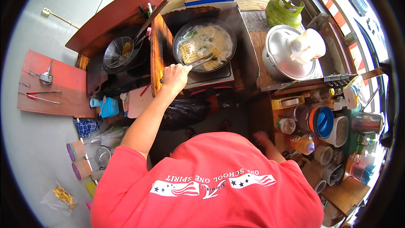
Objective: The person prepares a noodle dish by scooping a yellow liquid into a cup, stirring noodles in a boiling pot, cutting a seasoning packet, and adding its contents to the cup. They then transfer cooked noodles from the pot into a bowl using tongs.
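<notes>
My left hand (175,76) grips a slender metal utensil (202,60), either tongs or a whisk. Its far end dips into a black wok (234,45) on a gas stove (226,75). In the wok, instant noodle blocks (189,52) and green leaves (190,33) lie in a pale, foamy broth (208,33). One noodle block still has its square shape. My right hand (262,137) hangs low at my right side, close to the shelf of jars. It is small and in shade, so its fingers are hard to make out.
Left of the scorched wooden divider (158,47), a wire strainer (118,52) rests over a second dark wok (115,69). Right of the stove stand a lidded aluminium pot (275,66) and a green gas cylinder (283,14). Jars and a sauce bottle (302,144) crowd the right shelf.
</notes>
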Motion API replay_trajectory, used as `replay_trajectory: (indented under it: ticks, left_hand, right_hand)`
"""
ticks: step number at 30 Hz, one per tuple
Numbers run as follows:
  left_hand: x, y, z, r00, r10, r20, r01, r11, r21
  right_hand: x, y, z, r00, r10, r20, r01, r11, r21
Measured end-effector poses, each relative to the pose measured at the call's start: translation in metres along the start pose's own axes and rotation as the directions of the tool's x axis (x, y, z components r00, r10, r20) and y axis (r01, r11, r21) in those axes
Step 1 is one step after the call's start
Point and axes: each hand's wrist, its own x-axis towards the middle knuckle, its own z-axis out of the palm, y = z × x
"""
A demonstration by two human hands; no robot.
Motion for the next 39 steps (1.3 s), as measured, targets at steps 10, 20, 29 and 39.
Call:
replay_trajectory:
  ticks: [10, 20, 29, 39]
  left_hand:
    - [0.010, -0.021, -0.022, 0.979, -0.182, 0.091, 0.184, 0.983, -0.012]
    - [0.004, -0.024, -0.021, 0.974, -0.225, -0.008, 0.225, 0.974, 0.021]
    - [-0.009, 0.011, 0.001, 1.000, 0.009, 0.011, -0.009, 0.999, 0.046]
    - [0.026, -0.011, -0.027, 0.994, -0.112, -0.011, 0.112, 0.992, 0.060]
  right_hand:
    - [0.004, 0.031, 0.003, 0.986, 0.167, -0.009, -0.167, 0.985, -0.041]
    - [0.025, 0.060, 0.006, 0.991, 0.126, 0.047, -0.129, 0.990, 0.062]
    - [0.013, 0.025, -0.001, 1.000, 0.005, 0.000, -0.005, 0.994, 0.106]
    - [0.000, 0.013, 0.001, 0.998, 0.056, 0.005, -0.056, 0.992, 0.111]
